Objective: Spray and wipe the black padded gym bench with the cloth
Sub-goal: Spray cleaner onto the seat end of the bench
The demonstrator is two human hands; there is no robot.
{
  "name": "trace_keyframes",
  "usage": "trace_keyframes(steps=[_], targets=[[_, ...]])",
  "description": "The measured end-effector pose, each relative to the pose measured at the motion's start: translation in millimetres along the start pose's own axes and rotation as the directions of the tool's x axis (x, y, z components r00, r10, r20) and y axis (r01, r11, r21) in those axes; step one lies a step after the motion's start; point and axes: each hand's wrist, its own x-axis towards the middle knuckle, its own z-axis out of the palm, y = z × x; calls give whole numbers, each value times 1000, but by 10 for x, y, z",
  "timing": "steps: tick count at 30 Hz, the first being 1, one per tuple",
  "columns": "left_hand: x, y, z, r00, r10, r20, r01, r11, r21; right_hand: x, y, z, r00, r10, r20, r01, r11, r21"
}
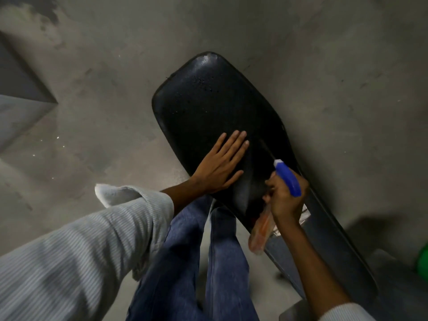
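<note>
The black padded gym bench runs from the upper middle down to the lower right, and its far pad glistens with small droplets. My left hand lies flat on the pad, fingers spread, holding nothing. A white cloth is draped over my left forearm by the sleeve cuff. My right hand grips a spray bottle with a blue and white trigger head and a clear body of orange liquid. Its nozzle points toward the far end of the pad.
Grey concrete floor surrounds the bench. A grey block or step stands at the left edge. A green object shows at the right edge. My legs in blue jeans stand against the bench's near side.
</note>
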Motion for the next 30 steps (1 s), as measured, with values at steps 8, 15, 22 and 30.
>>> trace_keyframes(steps=[8, 15, 22, 30], targets=[[-69, 105, 101, 999, 33, -2, -33, 999, 29, -184, 34, -166, 978, 79, -191, -56, 991, 124], [-276, 137, 98, 966, -254, -53, 253, 967, -27, -478, 322, -206, 997, 73, -26, -73, 997, -10], [-387, 312, 57, 937, -349, -16, 347, 934, -84, -577, 296, -286, 997, 77, -26, -77, 997, 5], [-286, 569, -600, 908, -410, 79, 363, 680, -637, -537, 4, -332, 999, 3, -39, -6, 997, -71]])
